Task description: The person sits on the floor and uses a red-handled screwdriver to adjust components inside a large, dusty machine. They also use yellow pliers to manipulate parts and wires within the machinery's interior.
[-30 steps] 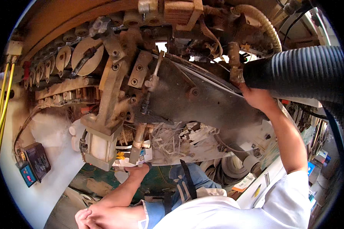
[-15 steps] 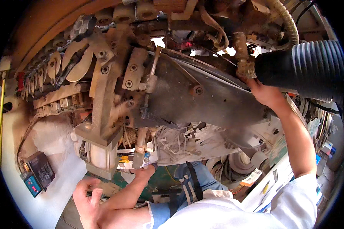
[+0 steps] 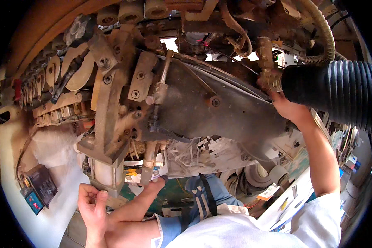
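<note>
My right hand (image 3: 288,108) reaches up at the right, its fingers wrapped round the lower end of a dusty brass-coloured pipe fitting (image 3: 269,78). Beside it is the end of a thick black ribbed hose (image 3: 346,94). At lower left my left hand (image 3: 93,206) is raised with curled fingers and the thumb close to them. It is right by the lower edge of a pale cylinder block (image 3: 107,172) under the machine frame. Whether it touches the block, or holds something small, I cannot make out. A wide dark metal plate (image 3: 231,118) spans the space between the hands.
Dusty brackets and a row of round discs (image 3: 78,74) fill the upper left. A small box with a lit display (image 3: 32,200) is fixed at lower left. Scraps (image 3: 194,155) lie under the plate. Rolls of strip (image 3: 258,177) stand by a white cabinet (image 3: 289,202).
My left hand has risen closer to the cylinder block, its fingers and thumb drawing together. My right hand stays at the fitting. The whole view has shifted slightly.
</note>
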Tool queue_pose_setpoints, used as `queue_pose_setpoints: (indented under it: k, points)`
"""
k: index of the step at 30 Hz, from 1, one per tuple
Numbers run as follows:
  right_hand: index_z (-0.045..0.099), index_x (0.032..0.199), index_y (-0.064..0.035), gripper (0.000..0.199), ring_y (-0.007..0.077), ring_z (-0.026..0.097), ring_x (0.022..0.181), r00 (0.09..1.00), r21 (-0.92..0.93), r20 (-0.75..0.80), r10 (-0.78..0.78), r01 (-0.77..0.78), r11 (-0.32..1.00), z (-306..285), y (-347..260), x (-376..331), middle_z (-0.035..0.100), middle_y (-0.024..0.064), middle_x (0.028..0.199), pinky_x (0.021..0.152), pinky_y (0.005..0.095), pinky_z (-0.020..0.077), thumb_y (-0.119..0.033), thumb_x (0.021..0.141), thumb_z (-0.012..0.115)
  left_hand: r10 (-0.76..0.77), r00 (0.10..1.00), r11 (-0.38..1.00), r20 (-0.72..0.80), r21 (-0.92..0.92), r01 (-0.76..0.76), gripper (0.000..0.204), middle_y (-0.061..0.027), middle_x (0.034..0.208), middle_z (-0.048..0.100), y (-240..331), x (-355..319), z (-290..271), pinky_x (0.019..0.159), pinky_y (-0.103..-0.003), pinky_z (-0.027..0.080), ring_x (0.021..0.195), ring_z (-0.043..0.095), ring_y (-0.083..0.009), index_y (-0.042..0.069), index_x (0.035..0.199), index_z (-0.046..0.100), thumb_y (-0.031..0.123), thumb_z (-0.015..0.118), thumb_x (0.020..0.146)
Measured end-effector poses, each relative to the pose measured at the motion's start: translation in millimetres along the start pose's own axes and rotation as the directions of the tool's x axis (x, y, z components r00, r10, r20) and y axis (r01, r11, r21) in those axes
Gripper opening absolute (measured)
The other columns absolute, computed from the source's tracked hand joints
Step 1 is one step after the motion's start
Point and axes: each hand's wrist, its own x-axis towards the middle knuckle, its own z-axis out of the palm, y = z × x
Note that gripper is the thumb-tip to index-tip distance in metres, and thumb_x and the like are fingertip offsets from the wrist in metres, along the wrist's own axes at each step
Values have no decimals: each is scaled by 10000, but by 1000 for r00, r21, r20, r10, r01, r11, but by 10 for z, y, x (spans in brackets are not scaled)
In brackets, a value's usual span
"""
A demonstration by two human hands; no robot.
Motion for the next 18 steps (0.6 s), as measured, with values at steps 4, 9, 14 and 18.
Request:
queue_pose_setpoints:
  k: [4,9,14,18]
  points:
    - [764,1176,-139,253,273,703,1048,997,-13,65,30,-29,999,32,31,20,753,96,1147,950,364,525,-138,937,681,46,999,999,-24,-18,-46,288,30,796,475,-73,-21,-7,648,-214,389,712,450,-58,60,927,483,174,744,973]
    - [762,1170,-140,240,271,709,1026,994,-55,97,41,-36,998,-6,45,10,760,94,1124,926,362,528,-162,938,702,29,999,999,-39,-40,-31,308,37,792,474,-19,-13,49,641,-213,382,702,440,-54,64,929,483,203,755,972]
    - [756,1179,-132,246,286,701,1036,995,-57,101,22,-16,998,-60,6,33,751,112,1139,934,366,522,-166,943,698,-14,999,1000,-45,4,14,217,25,787,494,89,-27,69,648,-219,412,701,502,-63,60,932,480,74,692,976]
    - [751,1188,-115,250,303,686,1062,999,144,42,31,-37,989,-70,-104,18,741,118,1156,963,374,508,-169,952,685,-33,998,999,-57,-20,32,187,7,797,509,123,-29,83,649,-225,439,704,536,-71,55,936,479,16,659,966]
